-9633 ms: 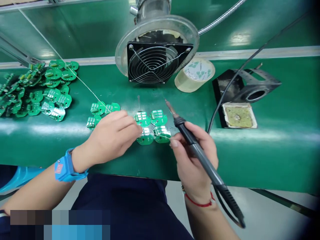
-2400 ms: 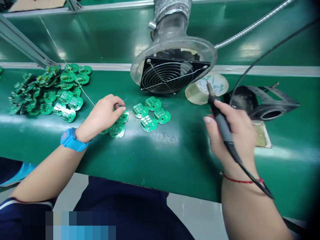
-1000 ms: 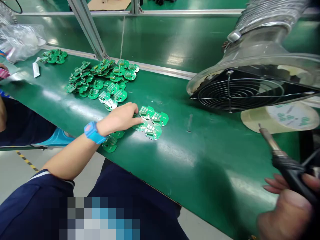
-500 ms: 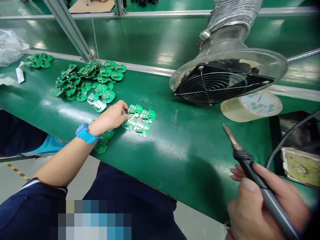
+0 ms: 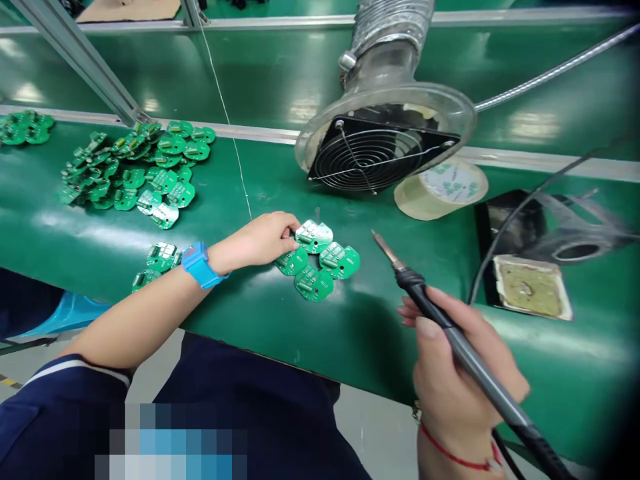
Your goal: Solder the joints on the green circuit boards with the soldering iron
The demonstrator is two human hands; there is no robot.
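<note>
The left hand (image 5: 260,239) rests curled fingertips on four green circuit boards (image 5: 318,260) at bench centre. At four o'clock from them, the right hand (image 5: 463,373) grips a soldering iron (image 5: 450,337). The tape roll (image 5: 440,190) at two o'clock carries green print, probably a logo, unreadable.

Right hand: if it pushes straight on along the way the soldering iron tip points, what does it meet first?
The right hand holds the soldering iron with its tip aimed up and to the left. Going on, it would probably meet the cluster of four green circuit boards near the left hand first. Depth is uncertain.
</note>
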